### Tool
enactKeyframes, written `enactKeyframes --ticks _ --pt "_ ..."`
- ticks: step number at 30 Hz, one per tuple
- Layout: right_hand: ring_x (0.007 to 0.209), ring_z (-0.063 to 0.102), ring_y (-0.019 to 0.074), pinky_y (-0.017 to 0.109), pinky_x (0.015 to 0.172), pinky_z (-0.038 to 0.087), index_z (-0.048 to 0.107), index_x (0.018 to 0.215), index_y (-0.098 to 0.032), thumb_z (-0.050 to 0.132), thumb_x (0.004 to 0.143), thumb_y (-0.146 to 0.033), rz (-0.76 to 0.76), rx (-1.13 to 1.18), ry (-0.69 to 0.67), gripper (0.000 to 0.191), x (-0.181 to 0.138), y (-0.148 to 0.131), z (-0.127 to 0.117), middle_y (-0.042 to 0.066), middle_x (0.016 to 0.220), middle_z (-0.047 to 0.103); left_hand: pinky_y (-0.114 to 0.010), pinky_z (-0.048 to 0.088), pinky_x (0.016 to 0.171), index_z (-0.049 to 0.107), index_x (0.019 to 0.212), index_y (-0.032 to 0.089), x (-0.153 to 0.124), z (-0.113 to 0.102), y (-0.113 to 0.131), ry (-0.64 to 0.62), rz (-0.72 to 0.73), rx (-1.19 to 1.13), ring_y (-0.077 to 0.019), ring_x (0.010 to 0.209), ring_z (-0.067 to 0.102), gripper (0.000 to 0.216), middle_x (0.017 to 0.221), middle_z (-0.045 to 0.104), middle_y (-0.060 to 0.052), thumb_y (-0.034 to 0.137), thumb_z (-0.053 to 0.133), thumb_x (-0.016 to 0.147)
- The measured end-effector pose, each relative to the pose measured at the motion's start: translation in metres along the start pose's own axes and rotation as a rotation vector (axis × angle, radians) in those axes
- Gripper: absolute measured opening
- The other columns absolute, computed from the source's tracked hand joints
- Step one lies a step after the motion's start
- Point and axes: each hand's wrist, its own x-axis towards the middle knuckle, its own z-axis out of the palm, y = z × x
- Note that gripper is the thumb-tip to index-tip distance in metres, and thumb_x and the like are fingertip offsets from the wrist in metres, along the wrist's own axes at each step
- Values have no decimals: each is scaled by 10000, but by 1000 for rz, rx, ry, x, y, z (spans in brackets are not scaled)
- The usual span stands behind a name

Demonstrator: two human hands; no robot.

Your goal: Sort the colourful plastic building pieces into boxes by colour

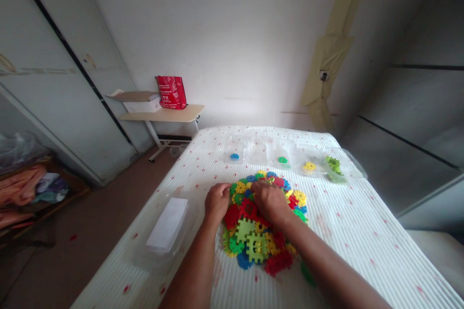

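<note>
A heap of plastic building pieces lies on the table. It mixes notched squares and flower-shaped discs in red, yellow, green and blue. My left hand rests at the heap's left edge with its fingers curled in; what they hold, if anything, is hidden. Over the upper middle of the heap is my right hand, its fingers bent down among the pieces and their tips hidden. Behind the heap, clear plastic containers hold a blue piece, a green piece, yellow pieces and light green pieces.
A clear tray with a white box-like thing sits left of my left arm. The table has a white ribbed cover with red spots. Beyond it, a small side table carries a red bag and a box against the wall.
</note>
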Motion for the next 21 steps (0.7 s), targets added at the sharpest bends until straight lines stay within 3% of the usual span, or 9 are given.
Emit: enactKeyframes --ticks 3,6,9,12,16,21 --pt "800 608 150 256 750 432 616 922 -194 425 828 -134 -55 252 160 221 -6 21 -4 52 888 667 -296 427 906 669 926 183 0 0 -1 5 5 -18 -159 954 604 253 994 687 -50 135 455 800" --pt "738 598 142 245 673 450 626 950 -195 485 802 -237 29 526 265 209 -16 59 -11 31 857 666 -297 441 895 671 914 180 0 1 -2 17 -5 -71 -158 942 613 260 984 690 -50 132 445 795" --pt "548 509 105 222 516 403 640 927 -183 534 761 -341 135 634 237 253 -28 96 -14 -4 696 620 -284 456 880 672 904 181 0 3 -2 25 -15 -138 -151 929 623 260 969 695 -47 139 442 790" --pt "500 444 87 213 473 367 646 913 -175 552 732 -370 146 659 180 282 -38 119 -10 -18 651 581 -288 463 875 674 894 176 -1 4 0 24 -15 -179 -156 922 630 260 956 699 -51 152 439 786" --pt "559 481 96 212 510 386 639 940 -183 523 736 -327 97 698 78 276 -44 128 2 -8 725 609 -305 468 878 678 883 183 -1 2 2 25 -26 -188 -166 912 634 260 942 703 -49 160 441 778" --pt "580 512 111 221 557 383 644 972 -186 497 729 -238 119 523 56 289 -40 127 11 -12 683 607 -304 473 871 679 874 184 -1 2 2 31 -33 -195 -167 902 638 258 931 706 -47 162 446 767"
